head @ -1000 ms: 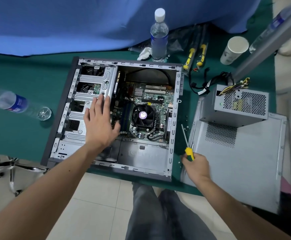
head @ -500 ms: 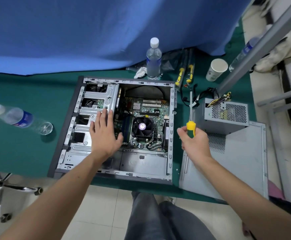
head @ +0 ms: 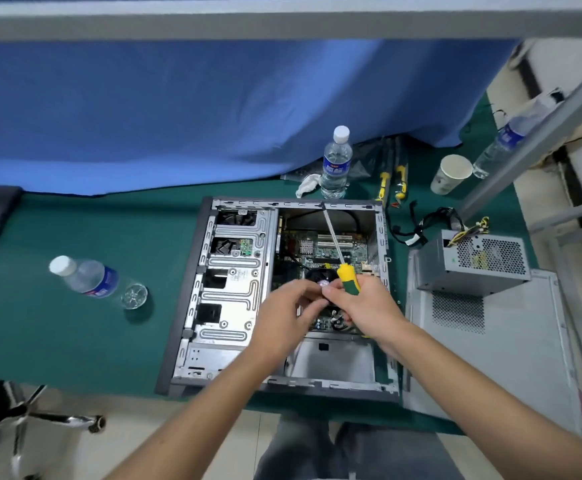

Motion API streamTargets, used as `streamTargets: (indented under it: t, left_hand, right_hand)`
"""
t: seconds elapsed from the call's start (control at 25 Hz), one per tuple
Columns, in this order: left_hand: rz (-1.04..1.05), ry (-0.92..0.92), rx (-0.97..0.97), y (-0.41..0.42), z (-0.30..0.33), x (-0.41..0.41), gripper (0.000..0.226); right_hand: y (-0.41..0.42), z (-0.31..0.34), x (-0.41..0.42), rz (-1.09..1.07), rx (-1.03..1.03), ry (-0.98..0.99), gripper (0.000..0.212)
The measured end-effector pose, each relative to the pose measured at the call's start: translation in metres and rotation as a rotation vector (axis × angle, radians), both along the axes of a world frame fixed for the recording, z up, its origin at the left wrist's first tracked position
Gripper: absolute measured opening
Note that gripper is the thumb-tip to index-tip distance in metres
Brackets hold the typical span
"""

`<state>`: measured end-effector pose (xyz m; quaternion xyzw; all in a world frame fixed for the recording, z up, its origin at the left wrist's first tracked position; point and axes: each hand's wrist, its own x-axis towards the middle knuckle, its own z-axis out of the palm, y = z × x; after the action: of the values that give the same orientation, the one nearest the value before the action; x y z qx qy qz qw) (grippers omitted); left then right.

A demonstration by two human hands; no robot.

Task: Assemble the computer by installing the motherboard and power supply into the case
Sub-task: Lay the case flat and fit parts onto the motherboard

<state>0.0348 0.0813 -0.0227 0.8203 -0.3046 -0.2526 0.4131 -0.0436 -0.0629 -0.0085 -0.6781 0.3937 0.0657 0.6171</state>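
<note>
Both hands meet over the open grey metal computer case [head: 282,296] lying on the green counter [head: 75,323]. The right hand [head: 365,306] is clenched around the yellow-and-green handle of a long-shafted screwdriver [head: 346,277], whose shaft points away from the hands toward the case's far wall. The left hand [head: 284,310] brings curled fingertips up to the right hand's; whether they pinch a screw is too small to tell. The green motherboard [head: 320,249] already sits inside the case, beneath and beyond the hands. The grey perforated power supply box [head: 473,265] stands outside, right of the right hand, on a loose grey side panel [head: 490,358]. Judging from this, the motherboard is being fastened; next the screwdriver tip must turn down onto a mounting hole.
</note>
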Motion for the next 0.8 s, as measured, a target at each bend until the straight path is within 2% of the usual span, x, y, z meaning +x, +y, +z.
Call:
streamTargets:
  t: [0.32, 0.4, 0.52, 0.6, 0.64, 0.76, 0.8]
  left_hand:
    - [-0.053, -0.093, -0.106, 0.005, 0.008, 0.021, 0.005]
    - [0.023, 0.046, -0.163, 0.005, 0.01, 0.018, 0.01]
    - [0.251, 0.534, -0.317, 0.003, 0.016, 0.016, 0.012]
    - [0.377, 0.863, -0.425, 0.005, 0.02, 0.014, 0.01]
    - [0.407, 0.973, -0.476, 0.008, 0.021, 0.013, 0.013]
    - [0.407, 1.073, -0.577, 0.018, 0.021, 0.016, 0.018]
    - [0.404, 1.079, -0.594, 0.021, 0.022, 0.017, 0.019]
  right_hand:
    - [0.002, 0.017, 0.004, -0.015, 0.193, 0.013, 0.017]
    - [0.003, 0.02, 0.002, -0.055, 0.284, -0.02, 0.017]
    - [0.004, 0.025, 0.004, -0.134, 0.404, -0.113, 0.011]
    - [0.0, 0.028, 0.002, -0.044, 0.265, -0.15, 0.01]
    - [-0.003, 0.03, -0.002, 0.055, 0.094, -0.156, 0.012]
    - [-0.014, 0.034, -0.013, 0.418, -0.59, -0.122, 0.023]
    - [-0.018, 0.035, -0.016, 0.482, -0.725, -0.113, 0.023]
